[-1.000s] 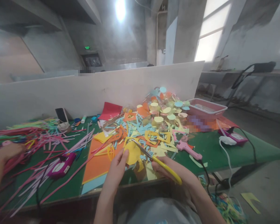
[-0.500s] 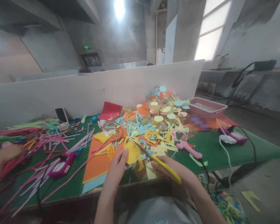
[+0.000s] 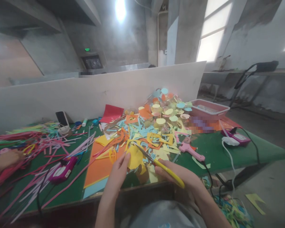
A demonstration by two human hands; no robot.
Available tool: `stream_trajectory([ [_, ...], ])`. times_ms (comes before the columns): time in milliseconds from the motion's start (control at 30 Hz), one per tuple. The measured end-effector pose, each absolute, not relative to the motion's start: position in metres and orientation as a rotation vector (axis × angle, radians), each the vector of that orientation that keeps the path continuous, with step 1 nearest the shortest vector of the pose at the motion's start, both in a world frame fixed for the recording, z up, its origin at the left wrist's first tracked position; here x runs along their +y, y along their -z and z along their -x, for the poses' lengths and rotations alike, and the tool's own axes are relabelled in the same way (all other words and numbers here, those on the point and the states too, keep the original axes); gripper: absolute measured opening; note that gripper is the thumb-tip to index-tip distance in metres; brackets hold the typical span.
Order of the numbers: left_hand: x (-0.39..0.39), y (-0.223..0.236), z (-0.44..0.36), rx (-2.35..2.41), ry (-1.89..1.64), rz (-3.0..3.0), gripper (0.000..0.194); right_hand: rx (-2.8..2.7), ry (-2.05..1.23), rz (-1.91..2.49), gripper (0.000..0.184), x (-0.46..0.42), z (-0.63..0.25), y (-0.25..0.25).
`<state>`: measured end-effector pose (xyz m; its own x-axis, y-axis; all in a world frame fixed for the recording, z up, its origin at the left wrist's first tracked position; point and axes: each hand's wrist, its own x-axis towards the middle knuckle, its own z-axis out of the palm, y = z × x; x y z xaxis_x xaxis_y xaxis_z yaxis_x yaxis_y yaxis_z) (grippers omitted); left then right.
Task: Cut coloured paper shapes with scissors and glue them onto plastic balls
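Left hand [image 3: 120, 167] pinches a rounded yellow paper piece [image 3: 135, 158] by its near-left edge over the near side of the green tabletop [image 3: 216, 148], seemingly leaving the far edge free for metal-bladed, yellow-handled scissors [image 3: 157, 162] gripped by the right hand [image 3: 174, 172].

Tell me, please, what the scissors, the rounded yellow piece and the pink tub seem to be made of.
Scissors: blades probably steel, given the grey metallic sheen; handles likely plastic, being evenly bright yellow. Rounded yellow piece: matte, thin and flat, so paper or light card. Pink tub: probably smooth plastic, from its even colour and pale, moulded-looking rim.
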<state>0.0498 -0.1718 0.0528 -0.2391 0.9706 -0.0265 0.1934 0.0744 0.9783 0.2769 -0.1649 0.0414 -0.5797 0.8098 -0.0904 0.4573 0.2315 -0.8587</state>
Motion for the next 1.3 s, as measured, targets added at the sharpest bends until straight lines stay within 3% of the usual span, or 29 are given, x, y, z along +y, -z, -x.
stream_trajectory([
  [467,-0.173,-0.0524,-0.0448,1.499,-1.188,-1.214,0.048,-1.979,-1.458,1.264,0.046,-0.1651,-0.2713,-0.0475],
  [1300,-0.1717,-0.0493,-0.0451,1.543,-1.2,-1.176,0.045,-2.124,-1.353,1.214,0.043,-0.1645,-0.2771,-0.0424],
])
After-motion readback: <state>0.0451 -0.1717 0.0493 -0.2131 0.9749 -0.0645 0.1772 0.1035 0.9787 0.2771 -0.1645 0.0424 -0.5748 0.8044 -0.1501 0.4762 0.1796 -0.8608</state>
